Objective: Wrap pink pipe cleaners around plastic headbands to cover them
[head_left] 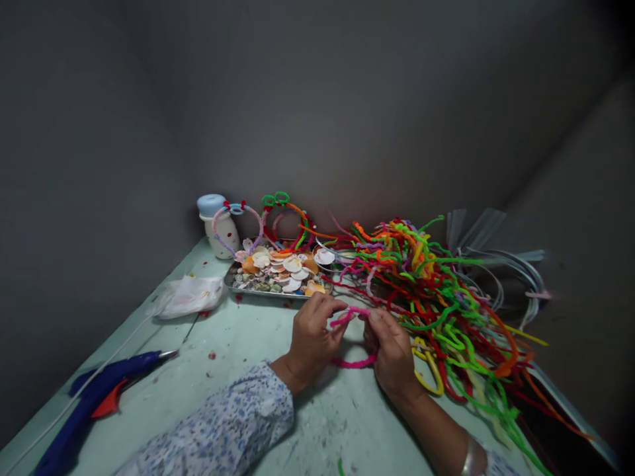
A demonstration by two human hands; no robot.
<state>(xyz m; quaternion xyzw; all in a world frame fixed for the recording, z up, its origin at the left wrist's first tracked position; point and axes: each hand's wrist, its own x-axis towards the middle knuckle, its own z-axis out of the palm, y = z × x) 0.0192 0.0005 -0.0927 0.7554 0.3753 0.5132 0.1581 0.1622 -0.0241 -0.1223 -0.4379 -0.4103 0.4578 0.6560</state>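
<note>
A bright pink fuzzy pipe cleaner, bent in a loop, hangs between my two hands above the table. My left hand pinches one side of it, with a short end sticking out near the fingertips. On the other side, the thumb and fingers of my right hand are closed on the same pink piece. Just behind the hands lies a metal tray of shells. Two decorated rings, one pink and purple and one green, orange and red, stand at the tray.
Colourful pipe cleaners are heaped at the right, with yellow loops close to my right hand. A blue glue gun, a plastic bag and a white bottle are at the left. Clear coils lie back right.
</note>
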